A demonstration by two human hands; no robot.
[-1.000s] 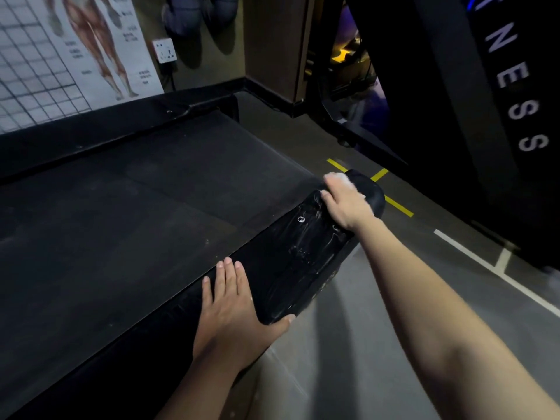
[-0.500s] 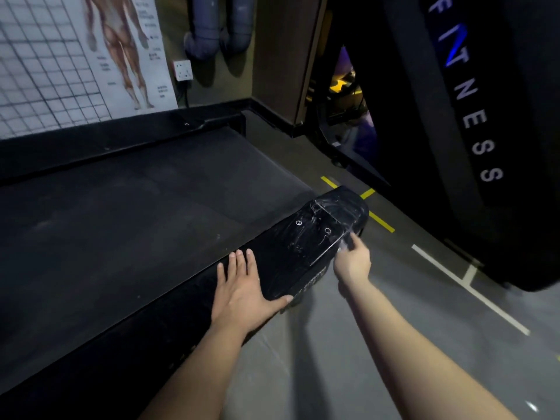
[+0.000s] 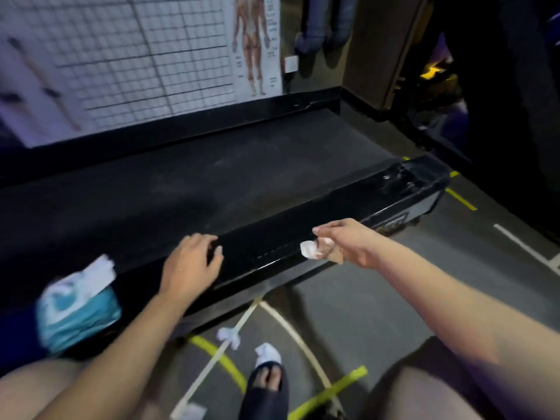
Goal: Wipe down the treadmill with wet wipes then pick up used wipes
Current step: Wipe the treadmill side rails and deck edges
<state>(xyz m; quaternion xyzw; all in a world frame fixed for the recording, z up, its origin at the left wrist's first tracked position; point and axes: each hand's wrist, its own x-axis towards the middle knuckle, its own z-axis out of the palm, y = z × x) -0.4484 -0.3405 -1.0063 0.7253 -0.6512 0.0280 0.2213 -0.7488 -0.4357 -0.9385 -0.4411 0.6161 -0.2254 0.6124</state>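
The black treadmill lies across the view, its glossy side rail wet and shining. My left hand rests on the near rail with its fingers loosely bent over the top. Just off the rail's outer edge, my right hand pinches a crumpled white wet wipe. A teal pack of wet wipes with a white wipe sticking out sits on the rail at the left. Used white wipes lie on the floor: one by the painted line, one beside my foot, one at the bottom edge.
My sandalled foot and both knees are at the bottom. The grey floor has yellow and white painted lines. A gridded anatomy poster hangs on the wall behind the treadmill. A dark machine stands at the right.
The view swung left and back. My right hand left the rail's end cap and came back along the rail with the wipe. My left hand slid left, its fingers now curled over the rail.
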